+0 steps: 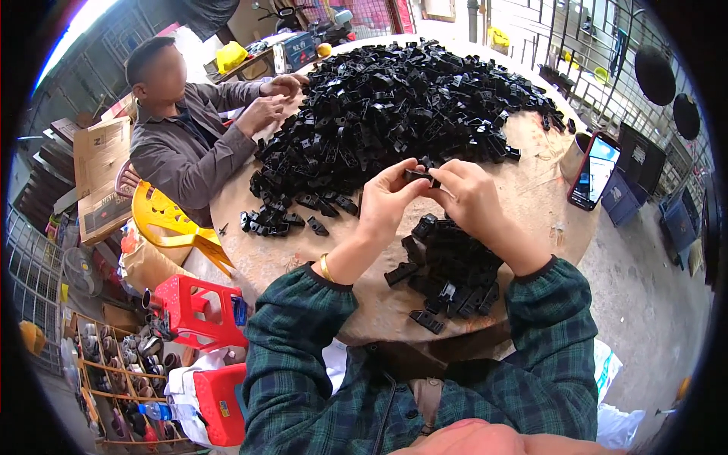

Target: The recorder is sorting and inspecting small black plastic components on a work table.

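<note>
Between my two hands, a small black plastic part point(419, 176) is pinched over the table. My left hand point(385, 199) grips its left end with thumb and fingers. On its right end, my right hand point(472, 196) is closed, fingertips pressed against the part. Its exact shape is partly covered by my fingers. Just beyond my hands rises a large heap of similar black plastic parts point(409, 98). A smaller pile of black parts point(455, 284) lies nearer to me, below my right hand. Several loose parts point(277, 220) lie at the heap's left edge.
A round table point(356, 296) with a brown covering carries the heaps. At the left, a co-worker point(193, 129) sits with both hands by the heap. A phone point(594, 171) stands at the right edge against a cup point(574, 155). Red stools point(201, 311) and a yellow chair point(163, 220) are left.
</note>
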The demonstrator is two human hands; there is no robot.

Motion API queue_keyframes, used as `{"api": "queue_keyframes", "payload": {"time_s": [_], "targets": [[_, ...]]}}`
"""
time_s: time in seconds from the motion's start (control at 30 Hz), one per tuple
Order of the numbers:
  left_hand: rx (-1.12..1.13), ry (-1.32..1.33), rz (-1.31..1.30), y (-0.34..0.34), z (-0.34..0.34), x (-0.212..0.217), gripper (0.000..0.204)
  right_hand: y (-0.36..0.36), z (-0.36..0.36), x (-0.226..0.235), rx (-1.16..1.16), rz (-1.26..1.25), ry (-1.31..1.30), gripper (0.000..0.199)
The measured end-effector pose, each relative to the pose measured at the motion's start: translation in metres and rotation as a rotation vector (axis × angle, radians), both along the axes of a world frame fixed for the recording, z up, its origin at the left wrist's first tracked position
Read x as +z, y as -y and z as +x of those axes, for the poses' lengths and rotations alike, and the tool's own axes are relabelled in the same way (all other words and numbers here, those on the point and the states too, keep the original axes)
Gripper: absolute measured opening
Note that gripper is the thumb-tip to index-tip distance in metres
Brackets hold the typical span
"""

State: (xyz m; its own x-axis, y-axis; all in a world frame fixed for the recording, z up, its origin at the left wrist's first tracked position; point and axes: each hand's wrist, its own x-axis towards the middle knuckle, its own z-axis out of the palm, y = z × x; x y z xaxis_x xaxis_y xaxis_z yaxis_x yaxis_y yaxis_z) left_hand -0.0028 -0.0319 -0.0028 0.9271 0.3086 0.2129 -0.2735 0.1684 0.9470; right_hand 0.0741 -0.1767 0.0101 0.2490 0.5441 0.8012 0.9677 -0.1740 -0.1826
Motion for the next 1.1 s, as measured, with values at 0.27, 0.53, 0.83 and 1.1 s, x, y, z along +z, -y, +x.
{"api": "queue_keyframes", "payload": {"time_s": [0.27, 0.53, 0.83, 1.1], "targets": [[-0.148, -0.018, -0.163, -0.015, -0.003, 0.004, 0.034, -0.001, -0.005, 0.005, 0.128, -0.002, -0.409, 0.031], [-0.162, 0.019, 0.132, -0.006, -0.004, 0.014, 0.035, 0.007, 0.025, 0.001, 0.507, -0.395, -1.226, 0.04], [-0.077, 0.309, 1.089, 0.012, -0.018, 0.016, 0.045, 0.04, 0.097, -0.005, -0.177, 0.138, -0.718, 0.035], [-0.015, 0.35, 1.223, 0.009, -0.018, 0.017, 0.035, 0.044, 0.133, -0.043, -0.588, -0.159, -0.262, 0.025]]}}
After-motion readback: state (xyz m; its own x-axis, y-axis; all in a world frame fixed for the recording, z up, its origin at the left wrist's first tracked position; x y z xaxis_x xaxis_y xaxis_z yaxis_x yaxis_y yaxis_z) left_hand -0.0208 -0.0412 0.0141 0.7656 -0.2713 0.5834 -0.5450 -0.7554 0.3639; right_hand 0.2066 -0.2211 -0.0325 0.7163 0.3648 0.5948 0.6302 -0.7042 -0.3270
